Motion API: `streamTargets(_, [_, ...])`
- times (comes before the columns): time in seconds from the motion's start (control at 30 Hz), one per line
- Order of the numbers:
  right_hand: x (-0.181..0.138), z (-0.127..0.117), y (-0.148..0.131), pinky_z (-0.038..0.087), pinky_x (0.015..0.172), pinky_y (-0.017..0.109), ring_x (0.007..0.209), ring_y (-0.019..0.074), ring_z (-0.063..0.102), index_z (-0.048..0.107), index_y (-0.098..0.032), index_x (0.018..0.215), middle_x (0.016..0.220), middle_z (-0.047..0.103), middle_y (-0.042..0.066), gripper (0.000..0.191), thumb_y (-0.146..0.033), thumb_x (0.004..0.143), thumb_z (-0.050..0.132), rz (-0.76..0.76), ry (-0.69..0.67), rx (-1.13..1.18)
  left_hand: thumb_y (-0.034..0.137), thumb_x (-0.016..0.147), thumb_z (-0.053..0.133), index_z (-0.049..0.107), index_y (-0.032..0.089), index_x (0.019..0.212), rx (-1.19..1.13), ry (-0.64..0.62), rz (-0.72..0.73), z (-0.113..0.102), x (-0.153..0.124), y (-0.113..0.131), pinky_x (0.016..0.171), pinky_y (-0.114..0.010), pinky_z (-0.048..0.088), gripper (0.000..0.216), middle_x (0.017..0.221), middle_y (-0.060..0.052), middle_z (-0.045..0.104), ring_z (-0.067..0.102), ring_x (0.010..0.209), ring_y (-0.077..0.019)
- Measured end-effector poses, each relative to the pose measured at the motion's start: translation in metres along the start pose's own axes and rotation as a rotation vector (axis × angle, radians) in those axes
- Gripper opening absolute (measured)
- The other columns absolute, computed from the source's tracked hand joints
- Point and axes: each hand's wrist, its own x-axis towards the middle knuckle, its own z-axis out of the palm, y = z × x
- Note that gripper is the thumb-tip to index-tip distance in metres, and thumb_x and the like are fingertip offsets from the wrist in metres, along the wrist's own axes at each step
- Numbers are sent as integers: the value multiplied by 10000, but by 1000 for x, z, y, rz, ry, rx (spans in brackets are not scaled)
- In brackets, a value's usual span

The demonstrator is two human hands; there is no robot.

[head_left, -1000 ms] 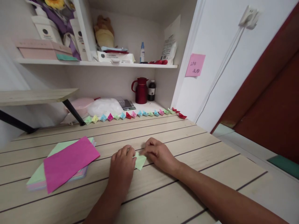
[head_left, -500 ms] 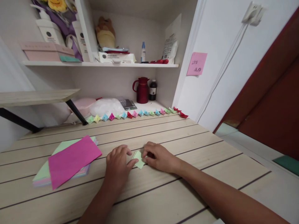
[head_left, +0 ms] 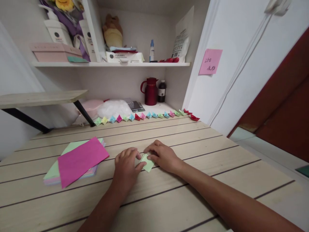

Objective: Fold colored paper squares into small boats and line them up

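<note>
A small folded piece of light green paper (head_left: 147, 163) lies on the wooden desk (head_left: 169, 199) between my two hands. My left hand (head_left: 126, 167) rests on the desk with its fingertips pressing the paper's left edge. My right hand (head_left: 163, 156) has its fingers curled down on the paper's upper right edge. To the left lies a stack of coloured paper sheets (head_left: 79, 160) with a pink sheet on top.
A row of several small folded paper boats (head_left: 145, 116) in mixed colours lines the desk's back edge. Behind stand a red jug (head_left: 151, 91) and a dark bottle (head_left: 162, 91). Shelves above hold boxes and bottles. A pink sticky note (head_left: 210, 62) hangs on the wall.
Both hands have shifted their fingers along the green paper, closing in on it and pressing its edges. The view has drifted slightly to the left and down.
</note>
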Motion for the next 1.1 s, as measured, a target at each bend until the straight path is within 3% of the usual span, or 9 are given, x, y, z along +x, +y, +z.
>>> streamTargets(0.23, [4, -2, 5, 415, 675, 242, 736, 119, 512, 667, -192, 832, 861, 529, 1, 157, -158, 689, 723, 16, -1, 263, 187, 746, 694, 584, 236, 797, -40, 4, 46, 1, -1, -2, 930, -432, 364, 131, 1147, -27, 655, 566, 1115, -254])
streamTargets(0.5, [4, 3, 8, 364, 547, 214, 579, 90, 455, 551, -179, 749, 648, 520, -58, 202, -192, 655, 729, 49, -91, 618, 147, 750, 678, 568, 230, 827, -77, -32, 89, -3, 0, 2, 905, -414, 373, 158, 1062, -12, 669, 592, 1046, -237])
streamTargets(0.67, [2, 0, 3, 376, 575, 227, 576, 97, 472, 610, -199, 973, 640, 540, -69, 348, -170, 642, 715, 66, -84, 589, 137, 756, 665, 583, 237, 829, -75, -55, 112, -6, -1, 5, 882, -409, 382, 148, 893, 12, 686, 607, 924, -224])
streamTargets(0.8, [0, -2, -2, 322, 535, 233, 542, 92, 429, 645, -162, 713, 587, 525, -44, 86, -216, 668, 694, 110, -89, 488, 121, 753, 655, 602, 249, 868, -161, -36, 174, -5, -2, 5, 909, -410, 395, 180, 919, 12, 693, 623, 925, -214])
streamTargets(0.97, [1, -12, -11, 337, 566, 244, 562, 100, 449, 619, -155, 691, 601, 549, -31, 254, -357, 639, 763, 210, 72, 801, 208, 697, 728, 495, 246, 1238, -408, 148, 6, 3, 1, 0, 922, -431, 448, 591, 1180, -71, 631, 627, 1034, -242])
streamTargets(1.1, [-1, -18, -19, 386, 640, 262, 636, 119, 494, 612, -156, 705, 664, 579, -13, 360, -428, 593, 820, 151, 154, 1022, 296, 688, 736, 517, 214, 1214, -639, 146, -70, -1, 4, 3, 904, -425, 481, 576, 1121, -94, 665, 636, 1031, -253])
